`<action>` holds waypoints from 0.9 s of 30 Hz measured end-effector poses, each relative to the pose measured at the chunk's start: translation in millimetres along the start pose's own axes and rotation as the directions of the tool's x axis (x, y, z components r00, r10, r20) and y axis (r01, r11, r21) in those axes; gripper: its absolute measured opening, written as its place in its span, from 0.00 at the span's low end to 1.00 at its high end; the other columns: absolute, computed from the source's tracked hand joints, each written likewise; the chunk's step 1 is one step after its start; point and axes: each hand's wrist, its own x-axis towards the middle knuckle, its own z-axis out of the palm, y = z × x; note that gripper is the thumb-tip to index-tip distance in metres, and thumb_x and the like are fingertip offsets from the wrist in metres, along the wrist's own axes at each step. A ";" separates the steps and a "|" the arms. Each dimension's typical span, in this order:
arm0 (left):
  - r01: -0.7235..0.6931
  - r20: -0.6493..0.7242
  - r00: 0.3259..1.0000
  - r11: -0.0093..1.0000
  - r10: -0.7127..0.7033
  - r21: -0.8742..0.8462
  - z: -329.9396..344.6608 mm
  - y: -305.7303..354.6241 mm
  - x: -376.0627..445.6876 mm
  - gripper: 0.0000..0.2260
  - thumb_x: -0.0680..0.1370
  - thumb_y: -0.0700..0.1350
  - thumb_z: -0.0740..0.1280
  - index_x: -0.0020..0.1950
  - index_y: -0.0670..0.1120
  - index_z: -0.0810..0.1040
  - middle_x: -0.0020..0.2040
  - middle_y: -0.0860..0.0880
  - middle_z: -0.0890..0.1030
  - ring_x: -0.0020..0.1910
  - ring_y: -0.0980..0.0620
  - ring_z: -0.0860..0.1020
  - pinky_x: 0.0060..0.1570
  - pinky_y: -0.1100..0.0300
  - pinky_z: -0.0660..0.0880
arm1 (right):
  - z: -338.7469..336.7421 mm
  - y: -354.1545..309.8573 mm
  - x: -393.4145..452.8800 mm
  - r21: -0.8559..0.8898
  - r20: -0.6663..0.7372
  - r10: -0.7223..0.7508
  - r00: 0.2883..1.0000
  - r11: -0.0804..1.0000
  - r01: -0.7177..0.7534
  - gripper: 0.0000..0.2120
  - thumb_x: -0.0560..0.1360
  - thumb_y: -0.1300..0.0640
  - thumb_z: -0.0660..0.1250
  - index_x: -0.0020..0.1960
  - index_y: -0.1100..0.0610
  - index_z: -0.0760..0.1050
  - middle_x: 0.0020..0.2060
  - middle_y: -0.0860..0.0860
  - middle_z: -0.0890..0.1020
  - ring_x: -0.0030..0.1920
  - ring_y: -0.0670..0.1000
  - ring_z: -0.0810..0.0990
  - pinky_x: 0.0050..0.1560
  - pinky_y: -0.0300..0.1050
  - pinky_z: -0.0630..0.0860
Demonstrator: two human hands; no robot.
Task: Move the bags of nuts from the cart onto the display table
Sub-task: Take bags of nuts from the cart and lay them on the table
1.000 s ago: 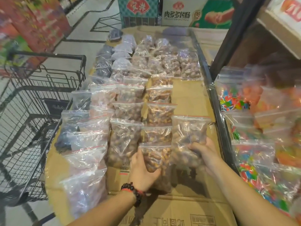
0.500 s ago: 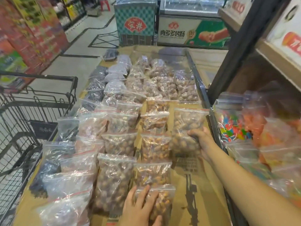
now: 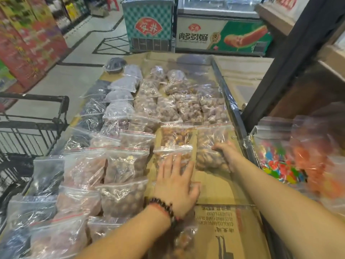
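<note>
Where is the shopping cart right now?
The black wire shopping cart stands at the left edge of the head view, right beside the cardboard-covered display table, next to the leftmost column of dark bags.

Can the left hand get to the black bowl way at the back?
Probably not from here. The left hand lies flat on a nut bag near the front, and the black bowl sits at the far corner, past rows of bags. Nothing blocks it.
</note>
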 end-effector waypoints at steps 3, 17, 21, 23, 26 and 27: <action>0.006 0.010 1.000 1.000 -0.006 0.009 -5.5 -2.5 56.8 0.32 0.80 0.62 0.50 0.80 0.53 0.45 0.81 0.44 0.43 0.79 0.43 0.39 0.77 0.44 0.40 | 0.1 -4.4 16.8 -0.056 0.002 -0.015 1.000 0.998 0.015 0.12 0.71 0.70 0.67 0.53 0.60 0.76 0.40 0.60 0.83 0.41 0.59 0.83 0.47 0.54 0.82; 0.105 0.112 0.987 0.991 -0.114 0.087 37.1 -27.3 100.9 0.30 0.80 0.62 0.47 0.80 0.51 0.54 0.81 0.42 0.52 0.79 0.44 0.50 0.75 0.43 0.51 | -16.2 6.8 51.7 -0.547 -0.026 -0.309 0.951 0.800 0.245 0.36 0.74 0.49 0.73 0.76 0.53 0.61 0.65 0.49 0.75 0.64 0.53 0.75 0.58 0.46 0.70; 0.117 0.107 0.986 0.988 -0.128 0.101 38.7 -25.2 102.7 0.30 0.80 0.62 0.48 0.79 0.51 0.55 0.81 0.42 0.52 0.79 0.44 0.51 0.74 0.43 0.51 | -9.4 10.5 42.1 -0.662 -0.023 -0.310 0.950 0.717 0.218 0.32 0.76 0.43 0.64 0.76 0.51 0.61 0.58 0.51 0.77 0.58 0.54 0.76 0.54 0.47 0.70; 0.117 0.117 0.985 0.988 -0.128 0.102 37.7 -25.0 102.7 0.30 0.80 0.62 0.47 0.80 0.50 0.54 0.81 0.42 0.51 0.79 0.44 0.51 0.75 0.43 0.51 | -9.8 10.1 39.2 -0.674 -0.026 -0.283 0.959 0.714 0.192 0.33 0.72 0.39 0.62 0.73 0.49 0.63 0.56 0.51 0.80 0.55 0.55 0.79 0.51 0.50 0.74; 0.081 0.176 0.980 0.995 -0.090 0.059 28.2 -28.2 101.0 0.30 0.81 0.62 0.47 0.80 0.50 0.50 0.81 0.42 0.50 0.79 0.43 0.50 0.76 0.43 0.50 | -9.3 1.7 27.4 -0.671 -0.012 -0.237 0.972 0.722 0.167 0.29 0.73 0.47 0.65 0.73 0.48 0.65 0.59 0.53 0.78 0.54 0.55 0.78 0.49 0.47 0.72; 0.073 0.196 0.978 0.997 -0.077 0.027 23.0 -30.6 100.0 0.30 0.81 0.62 0.48 0.80 0.51 0.49 0.81 0.42 0.51 0.79 0.43 0.51 0.76 0.43 0.51 | -8.2 -3.0 19.7 -0.701 -0.007 -0.243 0.970 0.693 0.169 0.27 0.74 0.49 0.65 0.72 0.49 0.66 0.61 0.54 0.77 0.56 0.56 0.77 0.51 0.47 0.71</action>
